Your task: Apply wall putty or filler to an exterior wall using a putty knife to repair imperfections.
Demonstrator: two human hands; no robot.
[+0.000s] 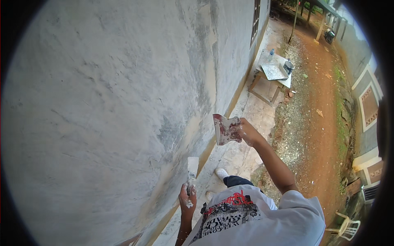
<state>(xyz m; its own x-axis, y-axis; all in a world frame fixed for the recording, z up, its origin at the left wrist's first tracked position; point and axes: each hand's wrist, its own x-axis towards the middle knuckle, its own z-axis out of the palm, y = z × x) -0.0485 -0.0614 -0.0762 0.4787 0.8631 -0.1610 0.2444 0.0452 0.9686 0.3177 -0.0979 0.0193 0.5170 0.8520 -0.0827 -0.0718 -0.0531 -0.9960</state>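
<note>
My right hand (246,131) is closed round the grip of a wide red putty spreader (224,130) smeared with white paste. Its blade edge is by the grey wall (123,94); whether it touches I cannot tell. Lower down, my left hand (187,199) grips a narrower putty knife (192,167) by its handle, the pale blade pointing up and away from me. White paste clings to the fingers of both hands. Patchy white and grey filler covers the wall, with a darker rough strip running along it near the spreader.
Ahead on the right, a small wooden table (262,96) bears a metal tray (274,71), a dark pot (288,67) and a bottle (271,52). A paved strip (242,153) follows the wall, with gravel and a dirt path (320,123) beyond. A plastic chair (347,226) stands at lower right.
</note>
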